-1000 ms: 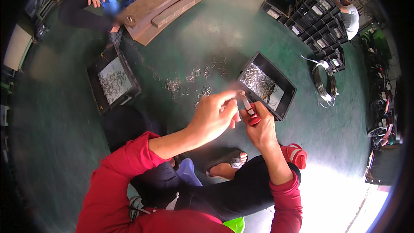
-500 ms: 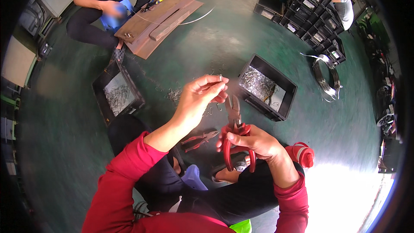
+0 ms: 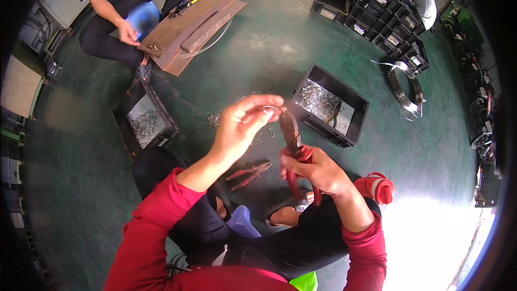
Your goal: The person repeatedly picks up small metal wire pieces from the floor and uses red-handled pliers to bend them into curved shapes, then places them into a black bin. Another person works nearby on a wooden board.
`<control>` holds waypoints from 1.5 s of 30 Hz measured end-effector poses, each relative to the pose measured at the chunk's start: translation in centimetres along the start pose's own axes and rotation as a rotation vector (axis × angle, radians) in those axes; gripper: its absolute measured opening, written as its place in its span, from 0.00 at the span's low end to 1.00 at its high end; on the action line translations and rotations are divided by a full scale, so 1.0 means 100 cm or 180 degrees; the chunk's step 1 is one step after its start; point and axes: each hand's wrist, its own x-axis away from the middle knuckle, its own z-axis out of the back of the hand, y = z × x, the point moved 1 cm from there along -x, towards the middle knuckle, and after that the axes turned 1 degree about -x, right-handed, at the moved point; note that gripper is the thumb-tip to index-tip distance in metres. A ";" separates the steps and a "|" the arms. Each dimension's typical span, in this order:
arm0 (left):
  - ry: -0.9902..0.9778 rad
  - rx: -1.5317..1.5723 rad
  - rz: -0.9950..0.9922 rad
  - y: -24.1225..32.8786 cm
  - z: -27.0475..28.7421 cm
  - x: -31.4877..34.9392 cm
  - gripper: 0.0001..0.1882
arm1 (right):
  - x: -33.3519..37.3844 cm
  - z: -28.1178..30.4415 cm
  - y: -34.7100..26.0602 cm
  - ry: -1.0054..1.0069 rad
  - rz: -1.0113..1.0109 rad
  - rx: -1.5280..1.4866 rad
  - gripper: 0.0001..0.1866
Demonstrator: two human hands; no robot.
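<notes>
My left hand [image 3: 239, 129] is closed in a pinch on a thin, curved piece of wire [image 3: 274, 108]. In my right hand [image 3: 320, 172] is a pair of pliers [image 3: 291, 132] with red handles, jaws pointing up. The jaw tips are at the free end of the wire, beside my left fingertips; whether they bite on it cannot be made out. On the floor below my hands lies a second pair of red-handled pliers [image 3: 250, 174]. Small bent wire pieces [image 3: 258, 138] are scattered on the floor around my left hand, which partly hides them.
Black bins with small metal pieces stand right [image 3: 327, 129] and left [image 3: 159, 106] of my hands. A wire coil [image 3: 406, 90] and stacked black crates [image 3: 385, 19] are further right. A red container [image 3: 374, 187] sits by my right knee. Another person works at a brown metal bench [image 3: 207, 5].
The pliers have risen to the wire, and their handles have come closer together. The wire, upright before, now curves sideways toward the jaws. The other person's hand has moved to the bench's near end.
</notes>
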 end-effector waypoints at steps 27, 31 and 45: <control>0.0027 -0.2217 -0.0634 0.012 -0.006 0.015 0.08 | 0.004 -0.003 0.001 0.1077 0.0017 0.1274 0.17; -0.0154 -0.1911 -0.0357 0.011 -0.005 0.013 0.09 | 0.004 -0.001 0.004 0.1291 0.0127 0.1557 0.20; -0.0650 -0.1648 0.0799 0.013 -0.004 0.015 0.14 | 0.004 -0.001 0.018 0.2132 0.0778 0.2701 0.13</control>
